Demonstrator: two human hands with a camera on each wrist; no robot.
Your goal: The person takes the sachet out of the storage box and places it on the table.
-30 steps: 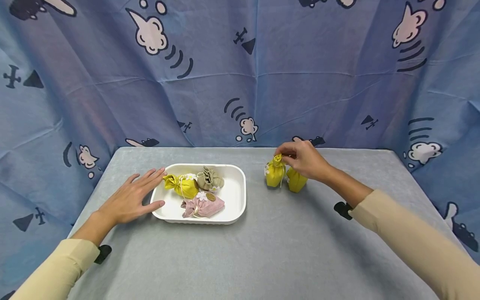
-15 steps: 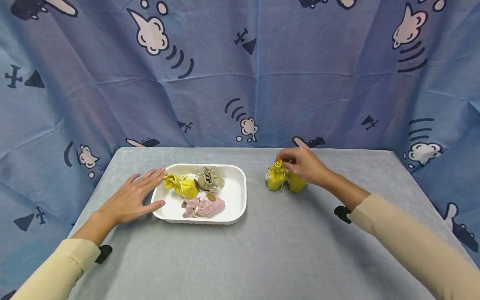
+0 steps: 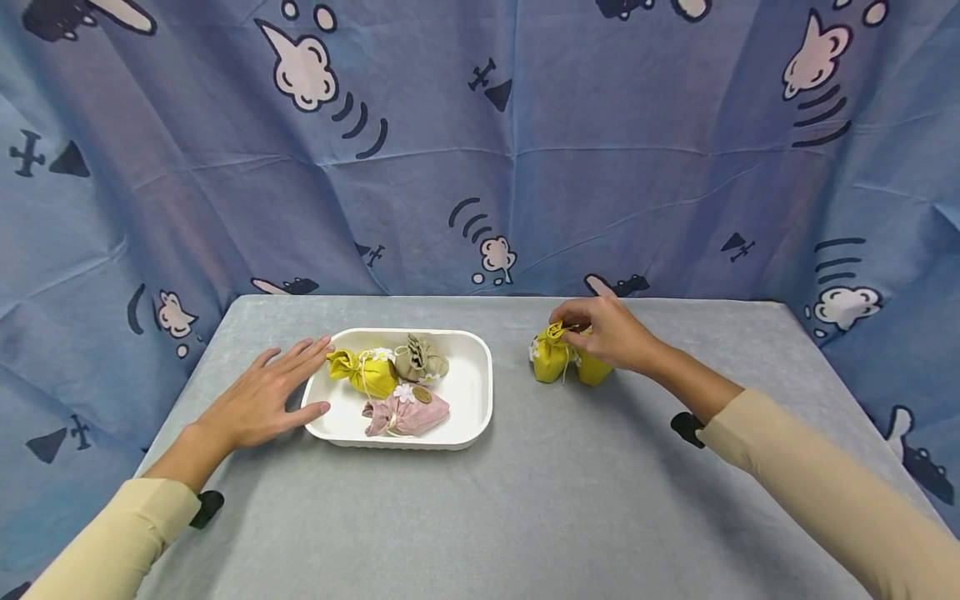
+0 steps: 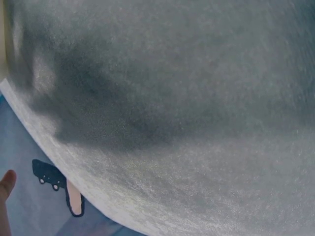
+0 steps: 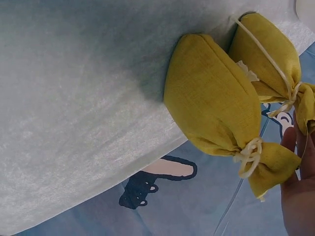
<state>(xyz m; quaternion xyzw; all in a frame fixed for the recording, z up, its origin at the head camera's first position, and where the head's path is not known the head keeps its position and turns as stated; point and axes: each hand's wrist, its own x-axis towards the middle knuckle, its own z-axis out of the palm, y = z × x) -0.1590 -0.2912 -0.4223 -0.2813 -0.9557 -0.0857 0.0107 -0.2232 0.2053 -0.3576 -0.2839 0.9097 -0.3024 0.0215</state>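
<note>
Yellow drawstring pouch, upright just below the fingertips of the right hand, is pinched at its gathered neck between thumb and fingers. Over the last second it has been lowered slightly; a second yellow pouch, partly hidden by the same hand, stands just beside it. By this it may be judged that the held pouch is being settled on the grey table, its placing nearly done, though the grip has not been released. Its body is plump and mustard-toned, closed with a cream cord, and a white flower trim is seen on the side away from the hand. The left hand is laid flat, fingers straight, at the edge of a white tray. Just right of that hand, another yellow pouch, a grey-green pouch and a pink pouch are left unmoved.
</note>
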